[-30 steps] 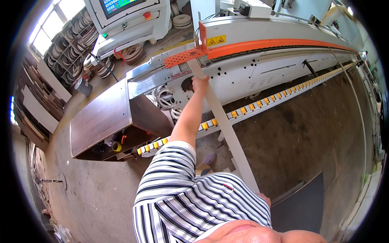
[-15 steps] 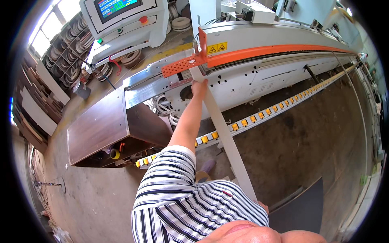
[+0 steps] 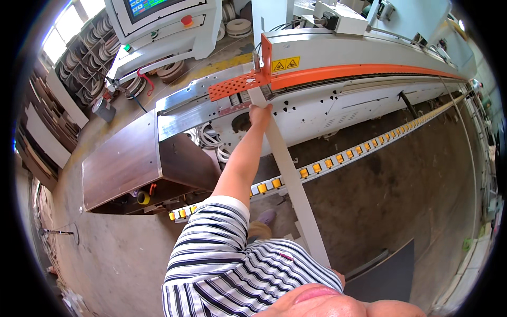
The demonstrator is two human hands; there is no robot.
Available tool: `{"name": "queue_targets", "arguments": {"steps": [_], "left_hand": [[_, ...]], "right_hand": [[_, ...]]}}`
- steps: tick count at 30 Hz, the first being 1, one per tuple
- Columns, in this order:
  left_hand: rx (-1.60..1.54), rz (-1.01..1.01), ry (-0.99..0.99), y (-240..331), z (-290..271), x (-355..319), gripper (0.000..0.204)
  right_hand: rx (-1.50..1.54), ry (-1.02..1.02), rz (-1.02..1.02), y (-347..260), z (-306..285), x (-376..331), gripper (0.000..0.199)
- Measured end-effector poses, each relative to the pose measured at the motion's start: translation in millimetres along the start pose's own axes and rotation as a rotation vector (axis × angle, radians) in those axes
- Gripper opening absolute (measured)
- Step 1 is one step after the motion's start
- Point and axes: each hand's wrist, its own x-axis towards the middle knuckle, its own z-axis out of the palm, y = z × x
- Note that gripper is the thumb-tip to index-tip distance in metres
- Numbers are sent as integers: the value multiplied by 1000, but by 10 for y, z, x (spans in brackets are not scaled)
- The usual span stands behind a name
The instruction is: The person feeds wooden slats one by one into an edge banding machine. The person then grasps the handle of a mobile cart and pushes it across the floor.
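My left hand (image 3: pixel 259 114) reaches forward, its fingers wrapped round the far part of a long, narrow, pale board strip (image 3: pixel 297 193). The strip's far end lies at the orange perforated guard (image 3: pixel 236 87) of a long white machine (image 3: pixel 317 108). From there the board slants back toward my body over a rail with yellow rollers (image 3: pixel 317 168). Its near end passes beside my striped shirt. Only a sliver of my right hand (image 3: pixel 340 276) shows beside that near end; its fingers are hidden.
A brown wooden cabinet (image 3: pixel 121 166) with tape inside stands at the left. Beyond it are a control console (image 3: pixel 163 31), shelves of edging rolls (image 3: pixel 84 61) and a grey bucket (image 3: pixel 104 110). A dark panel (image 3: pixel 383 277) leans low at the right.
The view has shifted slightly. My left hand keeps its grip on the board strip near the orange guard; no clear movement of the strip shows.
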Motion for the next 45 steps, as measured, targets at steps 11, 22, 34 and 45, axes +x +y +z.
{"name": "queue_targets", "arguments": {"steps": [11,22,34,45], "left_hand": [[-46,24,-22,175,314,-82,61],[-44,121,-41,340,1142,-132,66],[149,122,-784,451,1176,-152,68],[781,914,-730,-528,-277,-1971,37]], "right_hand": [[-120,-39,138,-276,-434,116,79],[-118,134,146,-265,-851,420,72],[-117,1060,-410,-575,-778,1074,24],[-13,25,473,1431,2626,1504,60]]}}
